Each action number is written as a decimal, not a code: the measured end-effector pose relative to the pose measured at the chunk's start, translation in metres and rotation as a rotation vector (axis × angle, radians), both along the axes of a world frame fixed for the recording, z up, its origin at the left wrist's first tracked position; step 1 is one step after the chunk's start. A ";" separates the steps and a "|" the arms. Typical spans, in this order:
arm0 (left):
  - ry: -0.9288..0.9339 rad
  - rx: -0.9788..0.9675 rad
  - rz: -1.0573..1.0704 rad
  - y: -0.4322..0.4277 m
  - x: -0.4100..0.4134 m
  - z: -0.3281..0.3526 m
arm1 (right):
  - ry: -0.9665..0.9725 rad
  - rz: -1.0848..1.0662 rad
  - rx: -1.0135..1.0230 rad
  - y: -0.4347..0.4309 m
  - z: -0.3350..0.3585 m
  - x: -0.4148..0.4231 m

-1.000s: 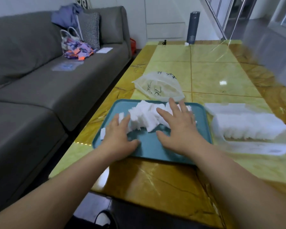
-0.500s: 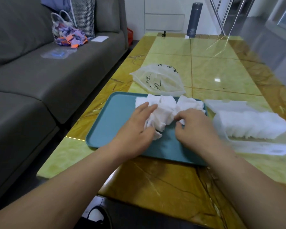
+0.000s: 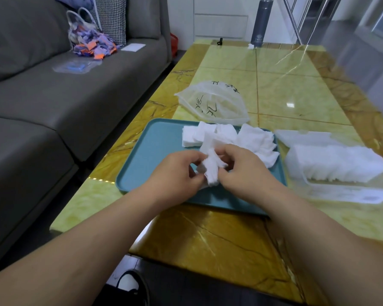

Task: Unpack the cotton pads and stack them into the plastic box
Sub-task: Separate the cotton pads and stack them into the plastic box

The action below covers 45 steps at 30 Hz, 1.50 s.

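Head: cotton pads (image 3: 211,167) upright between hands.

Home living rm: grey sofa (image 3: 80,102), marble coffee table (image 3: 285,85)

Pads (image 3: 250,139) on tray (image 3: 155,155), box (image 3: 341,173) right.

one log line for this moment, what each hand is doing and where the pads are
left hand: gripping pad bunch | right hand: gripping same bunch | loose pads: on teal tray | plastic box: partly filled
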<state>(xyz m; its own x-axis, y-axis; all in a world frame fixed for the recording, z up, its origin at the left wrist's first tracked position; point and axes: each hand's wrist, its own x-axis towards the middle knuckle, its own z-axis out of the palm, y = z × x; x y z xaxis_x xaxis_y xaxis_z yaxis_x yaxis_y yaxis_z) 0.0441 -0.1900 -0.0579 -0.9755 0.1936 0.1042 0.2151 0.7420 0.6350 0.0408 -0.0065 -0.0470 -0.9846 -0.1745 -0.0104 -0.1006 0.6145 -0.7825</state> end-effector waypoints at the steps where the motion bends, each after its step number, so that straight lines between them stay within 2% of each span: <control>1: 0.001 -0.011 -0.013 0.001 0.000 -0.001 | 0.000 -0.013 0.005 0.003 0.001 0.000; 8: -0.076 -0.235 0.042 -0.012 -0.003 0.002 | -0.034 -0.127 0.023 0.023 0.004 0.003; 15: -0.180 -0.264 0.052 -0.004 0.002 0.003 | -0.062 -0.087 0.067 0.029 0.001 0.010; 19: -0.273 -0.160 0.051 0.003 0.000 0.003 | -0.015 -0.079 0.128 0.029 -0.002 0.008; 22: -0.277 -0.026 0.115 -0.002 -0.004 0.008 | -0.016 -0.143 0.032 0.035 -0.004 0.005; 25: -0.078 0.057 0.213 -0.009 -0.005 0.020 | -0.059 -0.232 -0.165 0.040 -0.004 0.004; 27: 0.007 0.205 0.208 -0.005 0.000 0.031 | -0.119 -0.260 -0.318 0.041 -0.001 0.005; 31: -0.244 0.538 -0.054 0.016 0.017 0.044 | -0.190 -0.176 -0.413 0.039 0.006 0.005; 33: -0.282 0.581 -0.114 0.023 0.020 0.043 | -0.221 -0.083 -0.460 0.037 0.012 0.008; 36: -0.239 0.640 -0.044 0.028 0.018 0.040 | -0.254 0.007 -0.556 0.038 0.017 0.012; 45: -0.177 0.640 0.025 0.028 0.011 0.028 | -0.275 0.047 -0.595 0.041 0.018 0.016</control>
